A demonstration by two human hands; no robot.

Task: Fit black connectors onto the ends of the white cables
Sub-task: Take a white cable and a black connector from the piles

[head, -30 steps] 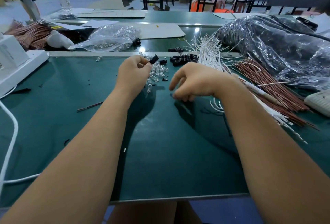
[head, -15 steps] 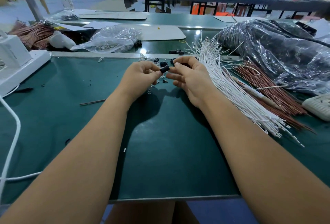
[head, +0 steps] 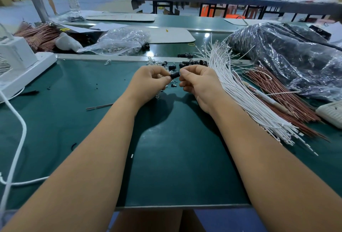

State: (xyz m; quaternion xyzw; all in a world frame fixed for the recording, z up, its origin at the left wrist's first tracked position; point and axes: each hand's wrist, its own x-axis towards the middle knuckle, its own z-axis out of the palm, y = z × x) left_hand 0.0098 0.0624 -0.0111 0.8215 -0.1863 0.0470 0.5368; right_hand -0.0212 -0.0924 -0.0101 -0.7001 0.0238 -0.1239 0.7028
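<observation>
Above the green mat, my left hand pinches a small black connector between thumb and fingertips. My right hand meets it from the right, fingers curled and pinching at the connector's other end; what the right hand holds is hidden by its fingers. A thick bundle of white cables lies fanned out to the right of my right hand. Several loose black connectors sit in a small pile just beyond my hands, beside several small clear parts.
Reddish-brown wires and a black plastic bag lie at the right. A clear bag sits at the back, a white device with a white cord at the left. A thin rod lies on the mat.
My right hand rose from the mat and came to my left hand; both now pinch the black connector between them. The view has shifted slightly.
</observation>
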